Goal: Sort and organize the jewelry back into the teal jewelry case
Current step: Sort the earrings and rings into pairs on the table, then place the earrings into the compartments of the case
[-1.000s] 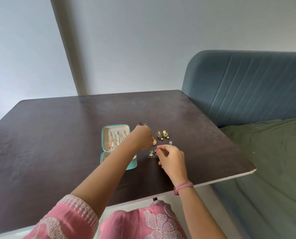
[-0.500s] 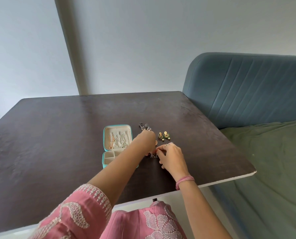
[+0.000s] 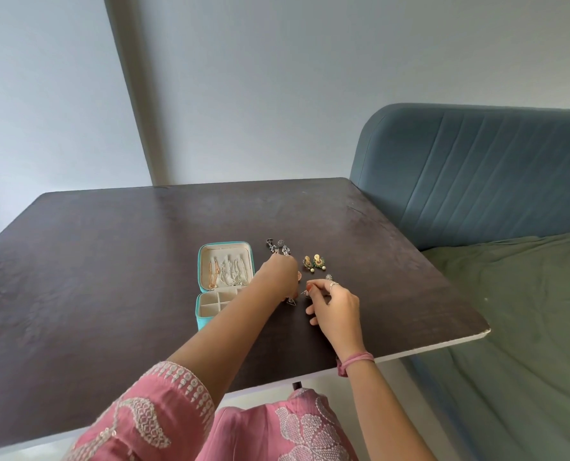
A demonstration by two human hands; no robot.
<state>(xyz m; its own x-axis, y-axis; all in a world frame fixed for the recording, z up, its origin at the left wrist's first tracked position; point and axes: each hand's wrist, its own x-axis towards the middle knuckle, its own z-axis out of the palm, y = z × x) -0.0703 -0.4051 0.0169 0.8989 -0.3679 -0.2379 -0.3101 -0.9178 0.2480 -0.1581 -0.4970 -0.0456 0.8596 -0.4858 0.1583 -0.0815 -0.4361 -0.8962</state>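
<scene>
Head view, and on the left of the action sits the teal jewelry case [image 3: 225,284], open on the dark desk [image 3: 94,277], chains hanging in its lid and the cream compartments below looking mostly bare. The left hand [image 3: 278,277] reaches across the case's right side toward the loose pieces; its fingers curl down at something small, but what it holds, if anything, is hidden. Risk here: that forearm hangs right over the case, and a careless pull back could knock it or snag a chain. Just under the fingers lies a triangular earring [image 3: 290,301], easy to flick away. Beyond, the silver floral earrings [image 3: 278,246] wait untouched. Next, the right hand [image 3: 335,304] pinches a tiny piece at its fingertips, too small to name; a slip there could send it skittering over the desk's edge. Farther right, the gold-and-green earrings [image 3: 314,262] lie as a pair, near enough to be scattered.
</scene>
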